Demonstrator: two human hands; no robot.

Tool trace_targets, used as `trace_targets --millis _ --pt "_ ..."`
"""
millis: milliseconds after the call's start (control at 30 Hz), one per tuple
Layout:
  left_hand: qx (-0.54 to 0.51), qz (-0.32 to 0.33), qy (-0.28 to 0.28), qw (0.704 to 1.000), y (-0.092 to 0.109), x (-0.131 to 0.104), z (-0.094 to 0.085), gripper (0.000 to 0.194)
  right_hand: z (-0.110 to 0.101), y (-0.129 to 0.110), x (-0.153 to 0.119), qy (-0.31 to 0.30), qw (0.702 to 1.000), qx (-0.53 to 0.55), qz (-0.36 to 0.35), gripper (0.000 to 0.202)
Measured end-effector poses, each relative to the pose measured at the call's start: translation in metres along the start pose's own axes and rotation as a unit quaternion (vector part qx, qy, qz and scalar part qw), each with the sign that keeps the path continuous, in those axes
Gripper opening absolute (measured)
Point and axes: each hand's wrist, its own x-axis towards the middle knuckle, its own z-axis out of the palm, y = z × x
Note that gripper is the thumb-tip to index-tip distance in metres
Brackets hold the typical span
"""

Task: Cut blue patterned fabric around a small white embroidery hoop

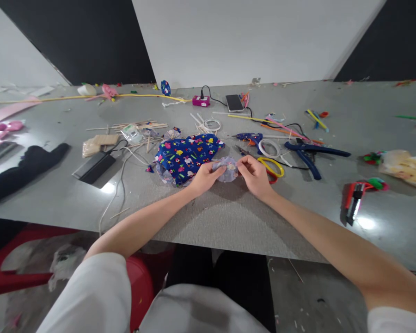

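A small round piece of pale grey-blue fabric [226,172], its edge gathered or folded, is held above the table's front part. My left hand [205,178] grips its left side between thumb and fingers. At its upper right edge, the thumb and fingertips of my right hand [255,175] are pinched together on the fabric. Just behind my left hand lies a larger blue cloth [185,159] with a colourful print. Scissors with yellow and red handles [274,166] lie beside my right hand, partly hidden by it. A blue glue gun [248,138] rests behind.
Dark blue cutting pliers [307,151] and a white tape roll [269,148] lie right. Farther right is a red box cutter [355,201]. Wooden sticks [138,125], a black box with a cable [95,166] and black cloth [26,169] lie left. A phone [234,103] and purple power block [200,101] sit behind.
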Motion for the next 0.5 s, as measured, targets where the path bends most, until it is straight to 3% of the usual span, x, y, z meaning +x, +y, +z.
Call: trace_targets --millis 167,333,500 --pt "0.008 0.013 0.048 0.999 0.000 -0.001 0.001 0.044 0.000 -0.001 -0.001 0.009 0.999 -0.045 -0.011 0.029" --pt "-0.049 0.014 0.169 0.984 0.001 0.002 -0.001 0.039 -0.001 0.004 0.001 0.030 0.986 -0.157 -0.047 0.012" --pt "-0.096 -0.022 0.200 0.975 -0.003 0.009 -0.003 0.034 0.001 0.012 0.003 0.006 0.972 -0.217 -0.087 0.007"
